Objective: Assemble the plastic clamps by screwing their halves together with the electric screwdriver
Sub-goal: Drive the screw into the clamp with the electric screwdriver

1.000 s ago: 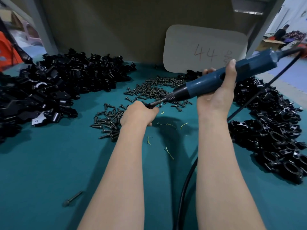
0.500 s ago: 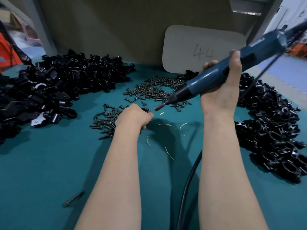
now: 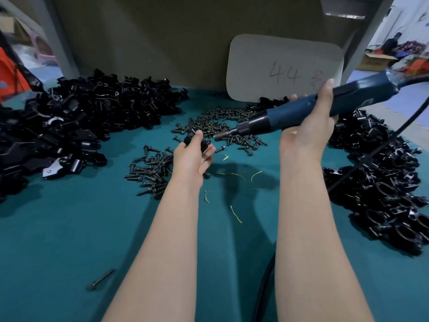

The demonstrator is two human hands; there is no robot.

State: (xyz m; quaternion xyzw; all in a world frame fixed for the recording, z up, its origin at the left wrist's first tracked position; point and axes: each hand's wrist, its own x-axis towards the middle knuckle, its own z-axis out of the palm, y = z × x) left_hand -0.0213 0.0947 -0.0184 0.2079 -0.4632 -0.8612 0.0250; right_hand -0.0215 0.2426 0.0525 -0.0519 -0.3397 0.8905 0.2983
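Black clamp (image 3: 196,142) sat gripped in the left hand (image 3: 192,158).
Right hand (image 3: 306,132) clasped the blue screwdriver (image 3: 291,113), tip just beside the left fingers.

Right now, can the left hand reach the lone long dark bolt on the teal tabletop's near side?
Probably yes: nothing blocks the bolt, though the left hand is gripping a black plastic clamp.

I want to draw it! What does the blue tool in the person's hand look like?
The electric screwdriver is a long dark-blue tool, plastic-looking, with a black ribbed collar and thin metal bit. A black cable leaves its back end. The right hand grips its middle, holding it slanted above the table, bit pointing down toward the clamp in the left hand.
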